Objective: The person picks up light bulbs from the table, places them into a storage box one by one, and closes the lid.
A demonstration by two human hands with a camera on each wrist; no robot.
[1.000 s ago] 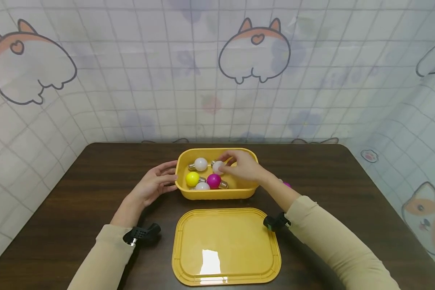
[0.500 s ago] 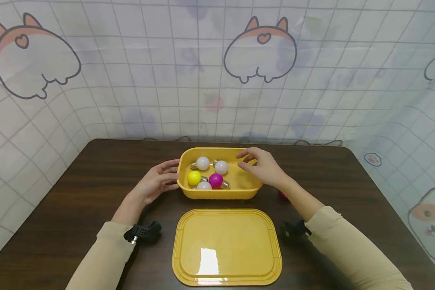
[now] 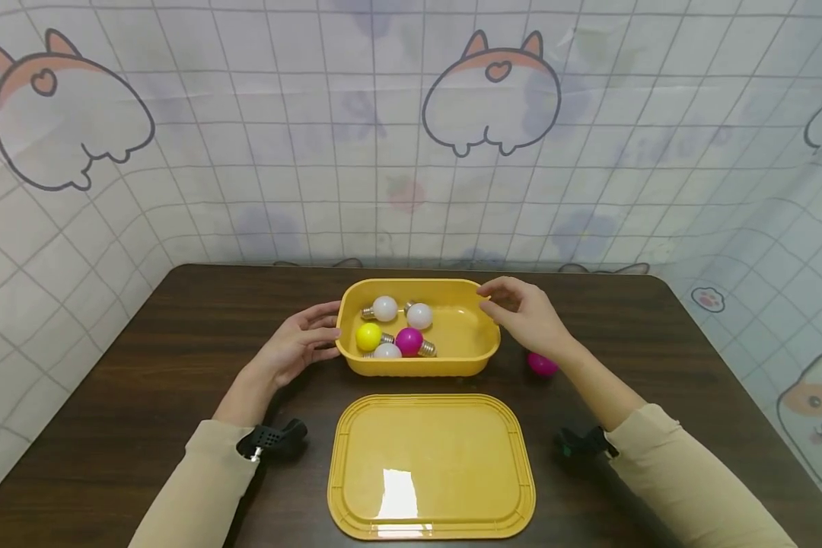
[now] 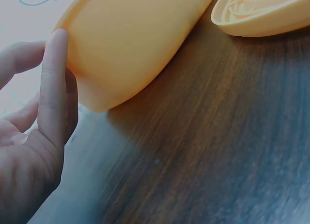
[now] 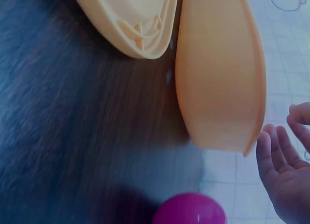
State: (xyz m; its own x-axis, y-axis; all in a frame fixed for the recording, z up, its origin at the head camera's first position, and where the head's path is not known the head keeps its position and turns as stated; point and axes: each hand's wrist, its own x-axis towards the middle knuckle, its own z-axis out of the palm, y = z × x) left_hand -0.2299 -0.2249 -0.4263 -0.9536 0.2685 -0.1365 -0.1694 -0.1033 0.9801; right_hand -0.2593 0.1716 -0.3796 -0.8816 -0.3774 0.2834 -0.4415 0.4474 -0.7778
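Note:
A yellow plastic box (image 3: pixel 421 367) stands near the back of the table. Inside lie a yellow bulb (image 3: pixel 367 336), a magenta bulb (image 3: pixel 409 342) and three white bulbs, one of them a white bulb (image 3: pixel 419 316) toward the middle. My left hand (image 3: pixel 288 346) touches the box's left end with relaxed fingers; in the left wrist view the digits are right at the rim. My right hand (image 3: pixel 534 320), holding nothing, has thumb and fingers apart at the right rim. The right wrist view shows its fingertips (image 5: pixel 264 139) beside that rim.
In front of the box lies a flat yellow lid (image 3: pixel 431 464). A round magenta thing (image 3: pixel 542 364) is on the table right of the box, below my right hand. A patterned white cloth (image 3: pixel 301 137) hangs behind the dark wooden table (image 3: pixel 178 365).
My right hand has let go of a white bulb inside the box and moved right to the box's right rim. That bulb stays in the box. My left hand keeps its place.

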